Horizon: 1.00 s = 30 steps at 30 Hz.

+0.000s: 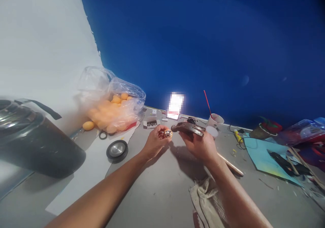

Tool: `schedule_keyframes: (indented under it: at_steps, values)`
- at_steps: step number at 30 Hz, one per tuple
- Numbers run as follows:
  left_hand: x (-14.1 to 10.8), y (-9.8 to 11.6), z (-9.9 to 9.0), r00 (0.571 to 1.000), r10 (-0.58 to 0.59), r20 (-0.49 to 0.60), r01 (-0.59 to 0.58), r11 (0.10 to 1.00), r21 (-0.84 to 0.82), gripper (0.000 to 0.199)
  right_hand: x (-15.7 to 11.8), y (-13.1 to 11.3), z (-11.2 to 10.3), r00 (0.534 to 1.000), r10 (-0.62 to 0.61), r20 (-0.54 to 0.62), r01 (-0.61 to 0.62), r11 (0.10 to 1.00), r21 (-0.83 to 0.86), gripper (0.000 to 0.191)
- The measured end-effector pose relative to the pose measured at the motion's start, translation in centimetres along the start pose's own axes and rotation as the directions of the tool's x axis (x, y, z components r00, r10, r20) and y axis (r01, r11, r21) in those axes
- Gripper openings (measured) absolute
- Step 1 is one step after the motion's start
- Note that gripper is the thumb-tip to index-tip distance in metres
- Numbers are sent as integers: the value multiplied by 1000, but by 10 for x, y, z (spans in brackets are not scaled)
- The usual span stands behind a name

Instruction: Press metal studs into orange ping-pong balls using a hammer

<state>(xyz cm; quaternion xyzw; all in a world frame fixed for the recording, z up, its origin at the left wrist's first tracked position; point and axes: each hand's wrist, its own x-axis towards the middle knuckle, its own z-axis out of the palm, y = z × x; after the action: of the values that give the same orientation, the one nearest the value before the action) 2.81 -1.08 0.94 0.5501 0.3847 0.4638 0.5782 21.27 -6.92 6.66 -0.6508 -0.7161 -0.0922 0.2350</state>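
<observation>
Between the fingers of my left hand is a small round object with an orange rim and a shiny, speckled top. My right hand is closed round a hammer near its dark metal head. The hammer's round face points left, close beside the small object, and its wooden handle slants down to the right behind my wrist. Just beyond my left hand stands an open small box holding little metal pieces.
Plastic bag of orange fruit, black bottle and round black lid on the left; lit phone at the wall; cup with a red stick, teal board on the right; cloth near the front.
</observation>
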Motion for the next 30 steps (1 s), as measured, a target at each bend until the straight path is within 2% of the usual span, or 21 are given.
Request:
schedule_keyframes:
  at_steps: [4,9,14,17,21,24,26,30]
  values:
    - [-1,1,-2,998,-2,61,2,1000,-3,39,1,-2,-3,995,10,102,-10,1000,-6,35]
    - [0,1,-3,994,25,106,-30,999,45,38,3,-4,-9,998,33,59,-34,999,7,33]
    - [-1,3,-1,989,30,143,-41,997,70,44,3,-9,-10,981,49,185,-45,999,-28,35]
    - [-1,4,-1,987,3,158,-19,995,100,47,3,-10,-11,980,63,187,-55,997,-47,37]
    - [0,2,-3,987,-5,159,-21,987,161,47,2,-10,-15,992,35,123,-35,999,-5,33]
    - [0,0,-4,986,59,158,-91,976,198,45,2,-11,-14,982,51,184,-47,998,-29,34]
    - [0,-2,-4,985,103,135,-136,954,268,42,2,-11,-14,975,74,212,-62,996,-62,35]
    - [0,-5,-4,986,149,75,-167,876,453,34,2,-14,-17,985,53,162,-44,997,-61,35]
